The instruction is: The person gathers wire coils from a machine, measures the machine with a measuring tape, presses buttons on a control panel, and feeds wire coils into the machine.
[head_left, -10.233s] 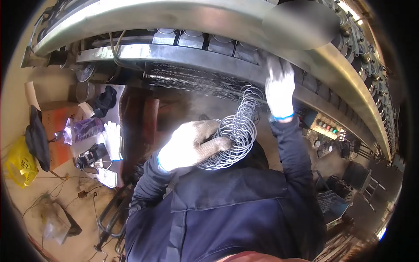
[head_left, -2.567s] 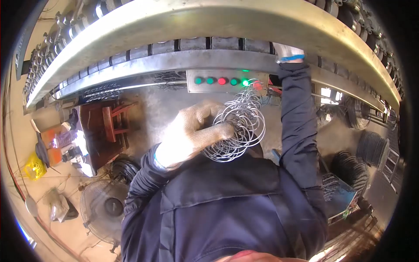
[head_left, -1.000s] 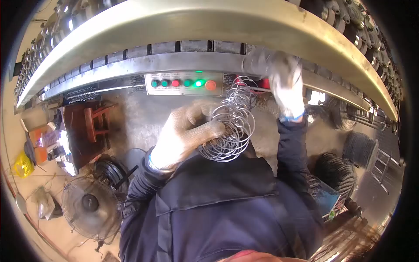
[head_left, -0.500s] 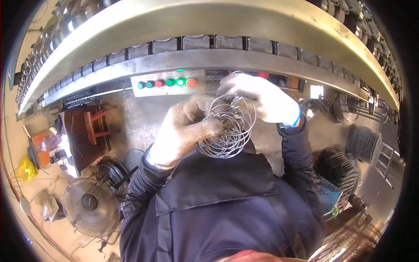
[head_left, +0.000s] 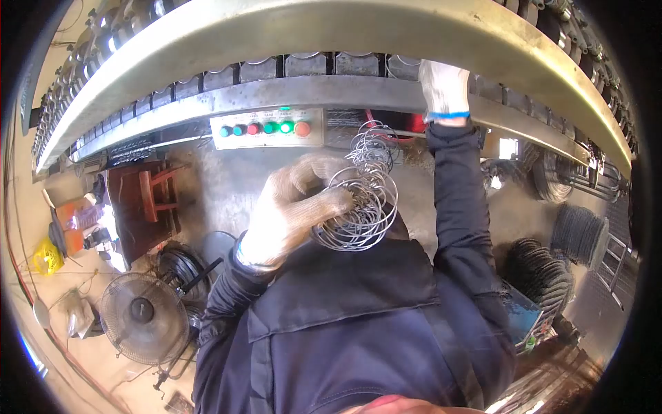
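Observation:
My left hand (head_left: pixel 293 200), in a knit glove, is closed around a bunch of steel wire coil springs (head_left: pixel 365 221) in front of my chest. One end of the bunch stretches up and away, toward the machine's front rail (head_left: pixel 303 94). My right hand (head_left: pixel 445 90), also gloved and with a blue cuff edge, reaches over that rail to the row of metal blocks (head_left: pixel 307 64). Its fingers are out of sight behind the upper beam (head_left: pixel 345 27). A thin curved wire (head_left: pixel 396 71) shows at the block just left of this hand.
Below the rail is a control panel (head_left: pixel 269 130) with several coloured buttons. To the left stand a floor fan (head_left: pixel 143 310) and a reddish-brown stool (head_left: pixel 157 196). Coils of wire (head_left: pixel 538 269) lie at the right, beside a blue box (head_left: pixel 520 314).
My right hand has left the springs and moved up and right, over the rail to the blocks. The far end of the bunch now hangs loose; my left hand keeps its hold.

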Demonstrator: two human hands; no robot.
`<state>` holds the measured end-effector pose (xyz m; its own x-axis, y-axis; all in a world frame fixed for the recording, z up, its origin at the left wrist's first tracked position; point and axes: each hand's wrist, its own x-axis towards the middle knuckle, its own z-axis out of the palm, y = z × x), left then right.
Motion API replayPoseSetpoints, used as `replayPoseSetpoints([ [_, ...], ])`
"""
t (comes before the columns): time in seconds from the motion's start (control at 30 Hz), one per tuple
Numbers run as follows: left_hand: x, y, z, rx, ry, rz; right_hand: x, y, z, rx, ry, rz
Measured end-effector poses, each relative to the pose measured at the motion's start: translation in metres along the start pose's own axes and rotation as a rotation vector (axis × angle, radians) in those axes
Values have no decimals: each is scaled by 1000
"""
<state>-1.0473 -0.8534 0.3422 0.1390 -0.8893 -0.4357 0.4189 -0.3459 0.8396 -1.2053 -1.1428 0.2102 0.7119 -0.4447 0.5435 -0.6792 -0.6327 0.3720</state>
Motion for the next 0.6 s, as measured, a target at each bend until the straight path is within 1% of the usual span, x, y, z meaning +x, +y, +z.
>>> replayPoseSetpoints([
  [0.03,-2,-2,0,-24,-4,11,3,-1,-2,-23,68,32],
  [0.13,-5,-3,-2,-59,9,21,7,-7,-26,224,278,126],
  [0.2,-6,-8,-5,-74,34,11,-3,-17,-39,493,278,244],
  [0.23,-5,-12,-7,-27,57,19,4,-17,-41,497,278,238],
  [0.3,-8,-17,-8,20,79,23,28,-12,-54,162,-408,178],
  [0.37,-11,-15,-7,14,86,3,26,-11,-52,-22,-735,147],
  [0.4,-12,-14,-8,15,84,12,6,-15,-36,-381,-476,55],
  [0.43,-13,-14,-9,3,91,11,2,-17,-25,-116,-271,200],
  [0.47,-15,-15,-10,-11,101,9,-3,-20,-13,226,-20,285],
  [0.5,-16,-16,-12,-13,103,14,-7,-22,-2,514,232,288],
  [0.57,-19,-21,-15,24,128,12,4,-25,-19,199,225,335],
  [0.6,-21,-23,-15,24,131,12,6,-23,-7,202,225,334],
])
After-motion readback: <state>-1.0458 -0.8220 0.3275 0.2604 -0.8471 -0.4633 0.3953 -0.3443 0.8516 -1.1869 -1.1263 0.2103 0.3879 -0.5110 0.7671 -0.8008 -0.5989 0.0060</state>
